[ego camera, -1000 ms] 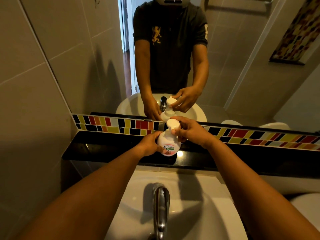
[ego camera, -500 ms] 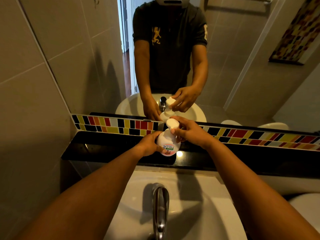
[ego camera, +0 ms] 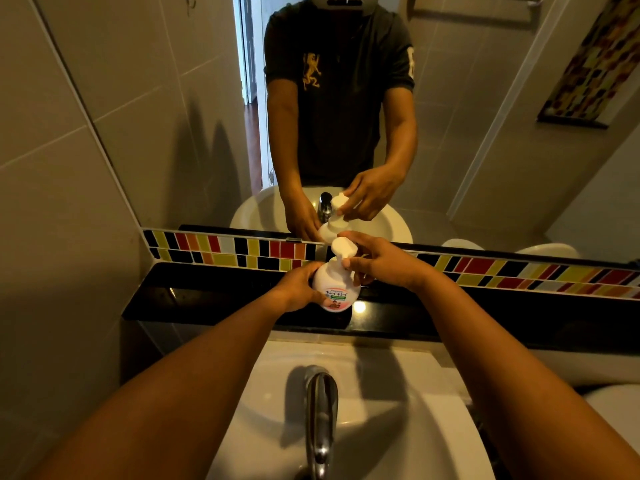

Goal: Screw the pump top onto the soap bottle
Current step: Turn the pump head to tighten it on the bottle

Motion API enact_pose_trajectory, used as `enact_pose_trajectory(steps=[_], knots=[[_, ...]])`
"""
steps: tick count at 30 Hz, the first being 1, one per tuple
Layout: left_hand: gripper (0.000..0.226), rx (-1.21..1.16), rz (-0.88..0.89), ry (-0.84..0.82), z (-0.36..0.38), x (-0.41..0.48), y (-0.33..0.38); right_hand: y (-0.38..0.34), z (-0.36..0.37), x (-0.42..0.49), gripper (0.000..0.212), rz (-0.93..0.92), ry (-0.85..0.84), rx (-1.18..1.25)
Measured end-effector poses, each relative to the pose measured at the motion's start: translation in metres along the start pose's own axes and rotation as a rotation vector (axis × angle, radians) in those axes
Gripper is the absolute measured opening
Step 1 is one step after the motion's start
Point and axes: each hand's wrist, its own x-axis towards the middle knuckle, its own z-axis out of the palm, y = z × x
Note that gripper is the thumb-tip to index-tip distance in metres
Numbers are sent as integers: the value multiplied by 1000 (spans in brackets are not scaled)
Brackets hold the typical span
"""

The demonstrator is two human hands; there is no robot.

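While both forearms reach forward over the white sink [ego camera: 398, 427], one soap bottle [ego camera: 334, 287] stands upright on the glossy black ledge [ego camera: 207, 299] behind the basin, just below the mirror [ego camera: 467, 133]. One pump top [ego camera: 343, 247] sits on the bottle's neck, white and flat-headed; whether its collar is fully threaded down cannot be told. One chrome faucet [ego camera: 320, 420] rises at the near edge of the basin, and one band of multicoloured mosaic tiles [ego camera: 519, 271] runs along the wall between ledge and mirror. The bottle is white and rounded, with a label on its front that carries pink Japanese characters, a small green strip beneath them and a pinkish picture lower down; the smaller print is too fine to read. The left hand [ego camera: 298, 289] wraps the bottle's left side, fingers curled around the body and thumb toward the label, gripping it in place. The right hand [ego camera: 384, 261] comes in from the right with the wrist bent slightly, its thumb and fingertips [ego camera: 346, 262] pinched on the collar just under the pump head, the other fingers arched behind the pump. The mirror repeats the same two hands, bottle and pump, along with a person in a dark short-sleeved shirt bearing a gold lion emblem on the chest.
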Motion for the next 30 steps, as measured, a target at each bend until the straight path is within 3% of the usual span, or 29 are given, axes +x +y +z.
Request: enact_pose_trajectory(steps=[24, 30], knots=[[67, 6, 10, 55, 3, -1, -1, -1, 0, 0, 58, 15, 13, -3], [69, -16, 6, 50, 2, -3, 0, 3, -1, 0, 72, 24, 19, 42]])
